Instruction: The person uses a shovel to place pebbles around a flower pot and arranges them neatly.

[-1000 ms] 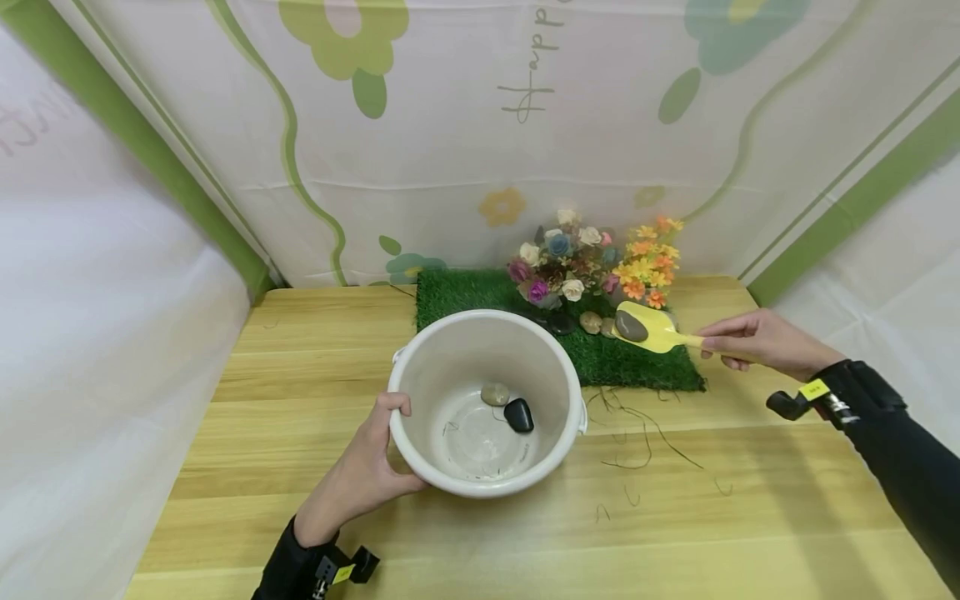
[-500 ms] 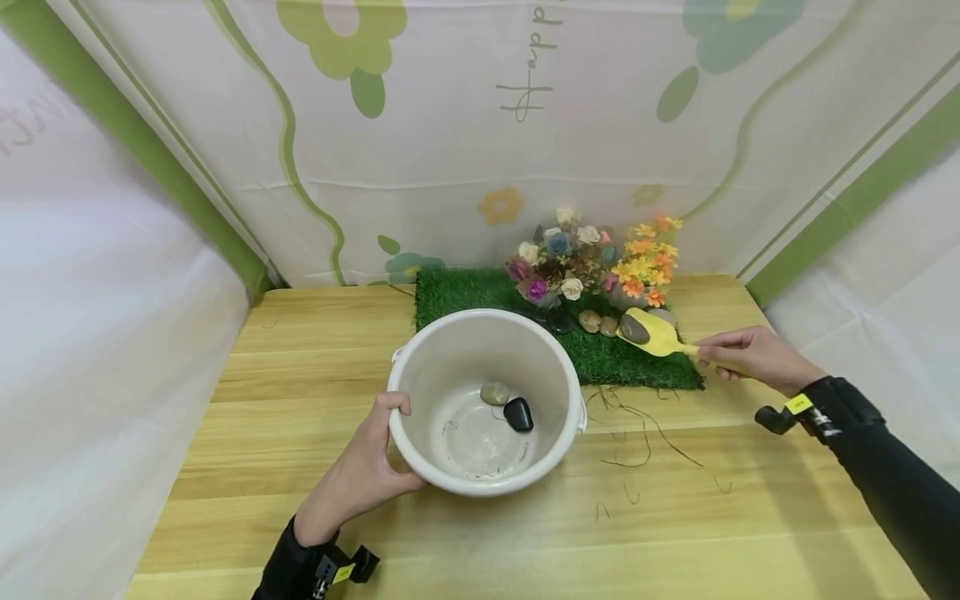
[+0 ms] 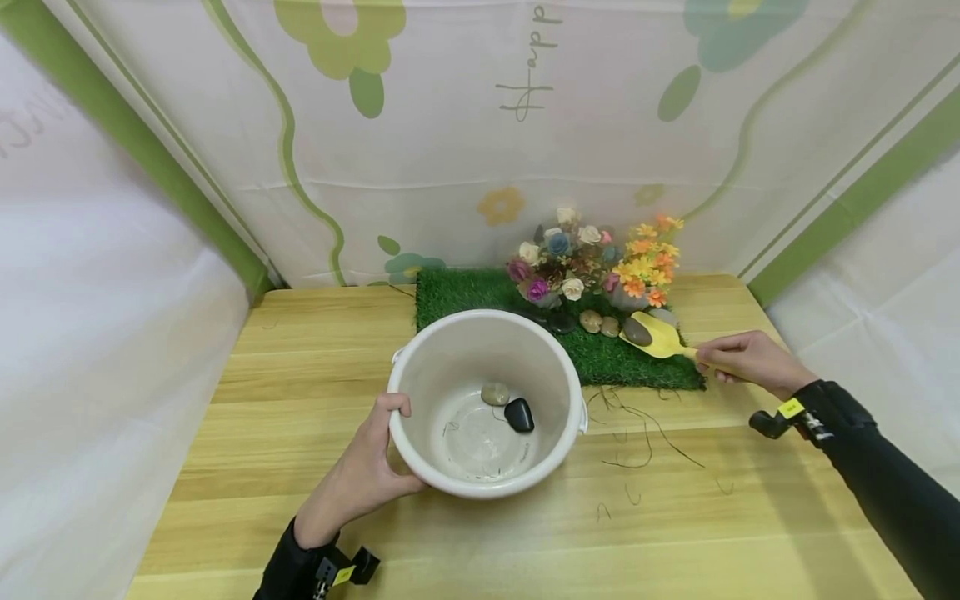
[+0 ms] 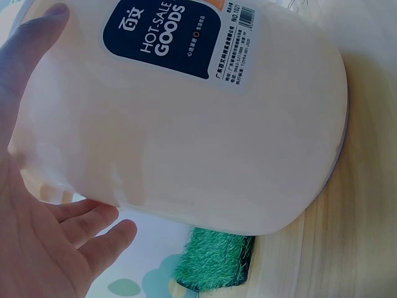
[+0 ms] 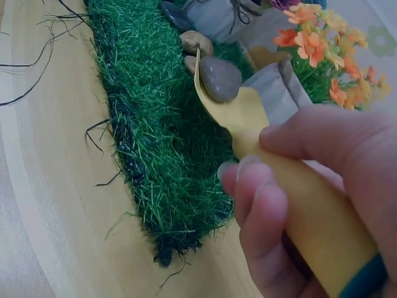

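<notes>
My left hand [image 3: 363,462] grips the left rim of a white bucket [image 3: 483,489], thumb and fingers on either side of its edge. Inside lie a tan stone [image 3: 494,393] and a black stone [image 3: 519,415]. In my right hand [image 3: 753,362] is the handle of a yellow toy shovel [image 5: 298,198], thumb on top and fingers curled beneath. A grey-brown stone [image 5: 221,79] rests on the shovel's blade, over the right part of a green turf mat [image 3: 630,362]. The left wrist view shows the bucket's labelled outer wall [image 4: 186,136].
Two flower pots with roses [image 3: 558,258] and orange flowers [image 3: 648,262] stand on the mat's back edge. Before them lie tan pebbles [image 3: 591,322] and dark stones [image 3: 561,322]. Loose dark strands [image 3: 648,437] lie on the wooden table [image 3: 675,517].
My right hand has moved slightly left, and the shovel's blade with its stone has shifted a little right and down. The left hand and bucket stay put.
</notes>
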Demonstrator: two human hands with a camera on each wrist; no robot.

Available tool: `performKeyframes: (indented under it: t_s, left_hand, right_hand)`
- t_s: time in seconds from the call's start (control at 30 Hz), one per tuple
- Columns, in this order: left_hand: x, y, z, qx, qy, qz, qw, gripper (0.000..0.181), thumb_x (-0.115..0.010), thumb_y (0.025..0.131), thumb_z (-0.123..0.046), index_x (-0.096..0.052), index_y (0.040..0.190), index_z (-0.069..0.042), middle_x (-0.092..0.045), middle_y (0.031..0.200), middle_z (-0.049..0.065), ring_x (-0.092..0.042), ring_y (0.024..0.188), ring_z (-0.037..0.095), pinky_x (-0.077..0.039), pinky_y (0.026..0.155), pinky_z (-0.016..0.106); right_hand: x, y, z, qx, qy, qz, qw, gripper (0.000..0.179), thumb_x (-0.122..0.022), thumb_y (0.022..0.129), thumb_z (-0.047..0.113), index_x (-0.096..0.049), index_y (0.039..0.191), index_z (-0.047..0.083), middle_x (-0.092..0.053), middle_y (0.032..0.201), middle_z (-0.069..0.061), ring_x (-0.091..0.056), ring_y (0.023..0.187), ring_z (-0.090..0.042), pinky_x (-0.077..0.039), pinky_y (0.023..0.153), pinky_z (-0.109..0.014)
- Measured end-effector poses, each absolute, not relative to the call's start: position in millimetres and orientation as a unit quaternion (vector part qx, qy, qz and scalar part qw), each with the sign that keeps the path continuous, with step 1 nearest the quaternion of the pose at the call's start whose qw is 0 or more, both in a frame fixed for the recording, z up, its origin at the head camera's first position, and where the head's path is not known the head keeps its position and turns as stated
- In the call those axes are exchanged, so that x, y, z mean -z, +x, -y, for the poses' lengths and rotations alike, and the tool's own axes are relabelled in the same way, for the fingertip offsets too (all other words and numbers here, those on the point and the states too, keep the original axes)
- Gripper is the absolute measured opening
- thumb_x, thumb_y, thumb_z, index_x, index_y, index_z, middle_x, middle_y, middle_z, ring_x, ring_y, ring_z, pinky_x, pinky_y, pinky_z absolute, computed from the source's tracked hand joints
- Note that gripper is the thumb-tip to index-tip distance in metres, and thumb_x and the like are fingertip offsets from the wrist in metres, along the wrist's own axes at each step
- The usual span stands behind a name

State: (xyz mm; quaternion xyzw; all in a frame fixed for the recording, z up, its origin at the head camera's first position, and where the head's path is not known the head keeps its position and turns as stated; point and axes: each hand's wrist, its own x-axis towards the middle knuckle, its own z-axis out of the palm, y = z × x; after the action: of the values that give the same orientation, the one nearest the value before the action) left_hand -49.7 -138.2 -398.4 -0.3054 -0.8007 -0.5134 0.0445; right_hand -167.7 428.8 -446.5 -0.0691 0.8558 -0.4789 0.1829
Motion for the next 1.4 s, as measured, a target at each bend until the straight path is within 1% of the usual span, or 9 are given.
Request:
performKeyframes:
  t_s: [0.17,0.23,0.37,0.53,0.77,0.87,0.97,1.17,1.4]
  left_hand:
    - [393.5,-48.2,137.3,0.505,-0.304,0.806,0.044,0.070,-0.082,0.059,-0.013,-0.028,0.102,-0.008,-0.018,0.145,0.026,-0.036,0.121,0.041,-0.044,0.083,0.052]
    - [404.3,-51.5,140.2,0.504,-0.304,0.807,0.046,0.070,-0.083,0.061,-0.019,-0.028,0.104,-0.010,-0.018,0.147,0.022,-0.037,0.121,0.040,-0.045,0.082,0.051]
    - [409.1,-52.6,141.6,0.497,-0.307,0.810,0.053,0.071,-0.083,0.061,-0.022,-0.028,0.105,-0.010,-0.018,0.147,0.019,-0.038,0.121,0.036,-0.045,0.082,0.049]
    - [398.9,-48.6,138.1,0.501,-0.305,0.808,0.052,0.070,-0.083,0.059,-0.015,-0.028,0.103,-0.009,-0.019,0.146,0.024,-0.038,0.122,0.032,-0.045,0.082,0.049]
    - [428.0,-57.3,145.3,0.499,-0.299,0.812,0.048,0.072,-0.083,0.062,-0.030,-0.028,0.106,-0.013,-0.016,0.150,0.011,-0.037,0.123,0.035,-0.045,0.082,0.053]
    - [431.9,-58.6,146.6,0.503,-0.300,0.809,0.047,0.072,-0.083,0.062,-0.030,-0.029,0.106,-0.013,-0.016,0.150,0.010,-0.036,0.123,0.035,-0.044,0.082,0.053]
    - [425.4,-56.3,144.7,0.503,-0.298,0.810,0.043,0.071,-0.083,0.062,-0.027,-0.028,0.106,-0.013,-0.016,0.150,0.012,-0.036,0.124,0.034,-0.044,0.083,0.051]
    - [399.6,-49.0,138.2,0.502,-0.301,0.810,0.042,0.069,-0.082,0.061,-0.015,-0.028,0.103,-0.009,-0.019,0.146,0.022,-0.036,0.123,0.029,-0.044,0.083,0.044]
    - [392.9,-47.7,136.7,0.494,-0.300,0.815,0.048,0.069,-0.082,0.058,-0.013,-0.028,0.102,-0.009,-0.020,0.144,0.027,-0.038,0.122,0.034,-0.045,0.083,0.046]
  right_hand:
    - [459.1,-172.9,-439.0,0.461,-0.102,-0.863,0.181,0.037,-0.051,0.095,0.028,-0.057,0.119,0.002,-0.062,0.104,-0.018,-0.056,0.077,-0.035,-0.051,0.067,-0.038]
    - [469.8,-176.2,-445.0,0.458,-0.096,-0.866,0.177,0.037,-0.051,0.094,0.031,-0.058,0.119,0.005,-0.062,0.106,-0.016,-0.058,0.079,-0.032,-0.051,0.070,-0.038]
    - [456.7,-170.4,-428.9,0.452,-0.051,-0.872,0.182,0.045,-0.054,0.092,0.034,-0.055,0.121,-0.001,-0.058,0.110,-0.023,-0.057,0.083,-0.035,-0.050,0.075,-0.042]
    - [437.8,-163.4,-413.0,0.451,-0.045,-0.872,0.184,0.049,-0.056,0.091,0.035,-0.055,0.118,-0.006,-0.057,0.106,-0.027,-0.057,0.083,-0.036,-0.050,0.075,-0.042]
    - [447.2,-169.7,-425.0,0.458,-0.107,-0.866,0.171,0.037,-0.054,0.093,0.030,-0.061,0.113,0.001,-0.063,0.098,-0.016,-0.060,0.079,-0.030,-0.052,0.067,-0.038]
    - [439.2,-169.8,-420.0,0.449,-0.101,-0.871,0.171,0.038,-0.054,0.092,0.032,-0.061,0.113,0.000,-0.064,0.096,-0.016,-0.061,0.078,-0.030,-0.052,0.066,-0.039]
    - [418.5,-164.3,-402.0,0.410,-0.057,-0.895,0.167,0.048,-0.056,0.090,0.037,-0.060,0.110,-0.006,-0.063,0.097,-0.021,-0.061,0.077,-0.033,-0.052,0.068,-0.042]
    - [401.8,-164.9,-390.6,0.373,-0.027,-0.911,0.174,0.040,-0.057,0.091,0.029,-0.061,0.110,-0.006,-0.065,0.095,-0.016,-0.061,0.068,-0.024,-0.053,0.064,-0.035]
    - [392.4,-170.0,-386.4,0.353,-0.027,-0.917,0.185,0.036,-0.059,0.090,0.029,-0.064,0.106,-0.003,-0.066,0.089,-0.010,-0.059,0.061,-0.023,-0.053,0.062,-0.033]
